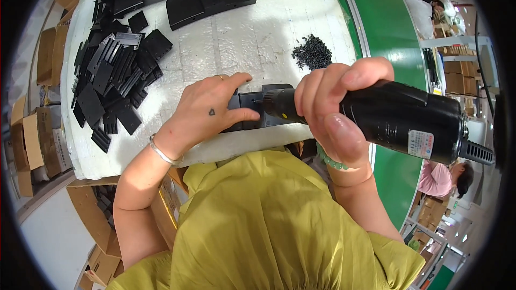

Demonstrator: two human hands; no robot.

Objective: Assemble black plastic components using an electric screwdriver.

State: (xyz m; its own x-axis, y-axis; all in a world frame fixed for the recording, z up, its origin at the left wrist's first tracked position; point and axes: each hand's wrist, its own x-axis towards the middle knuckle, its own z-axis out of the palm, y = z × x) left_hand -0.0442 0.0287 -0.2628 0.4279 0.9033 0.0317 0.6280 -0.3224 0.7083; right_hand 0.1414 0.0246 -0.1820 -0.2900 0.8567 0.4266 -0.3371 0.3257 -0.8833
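1. A loose yellow-green top (pixel 258 215) covers the torso, its smooth cloth falling in many soft folds, with fine gathers along the near edge.
2. Its 2 short sleeves, left sleeve (pixel 142 273) and right sleeve (pixel 395 258), match the body in colour and leave the forearms bare.
3. The left hand (pixel 207 104) has 1 thin gold-toned ring (pixel 220 77) and 1 small, dark outline tattoo (pixel 212 111) on its back.
4. The left wrist carries 1 smooth silver bangle (pixel 161 152).
5. The right wrist carries 1 bracelet of round green beads (pixel 331 161).

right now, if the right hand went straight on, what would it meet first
Its electric screwdriver probably meets the black plastic part at the left hand; tip contact is unclear.
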